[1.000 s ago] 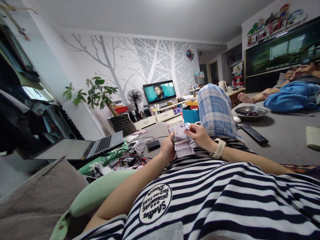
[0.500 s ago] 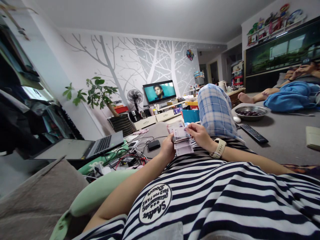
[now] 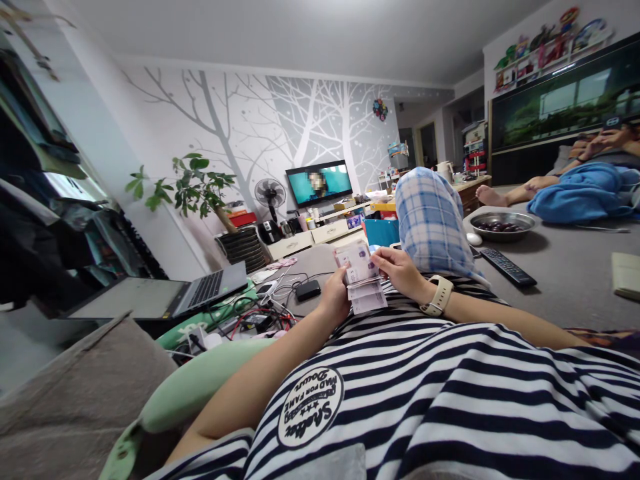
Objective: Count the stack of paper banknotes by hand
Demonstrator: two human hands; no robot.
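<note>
I lie back in a striped shirt, with both hands over my stomach. My left hand (image 3: 334, 299) is closed around the lower end of a stack of banknotes (image 3: 362, 277). My right hand (image 3: 400, 270), with a pale watch on its wrist, pinches the top note at its right edge and holds it tilted up from the stack. A raised knee in blue plaid cloth (image 3: 429, 223) stands just behind the hands.
An open laptop (image 3: 165, 297) and a tangle of cables (image 3: 260, 313) lie to the left, by a green cushion (image 3: 200, 383). To the right are a remote (image 3: 507, 267), a metal bowl of dark fruit (image 3: 501, 225) and another person's legs (image 3: 550, 187).
The top note has lifted and tilted more upright under my right fingers. The hands have otherwise stayed in place.
</note>
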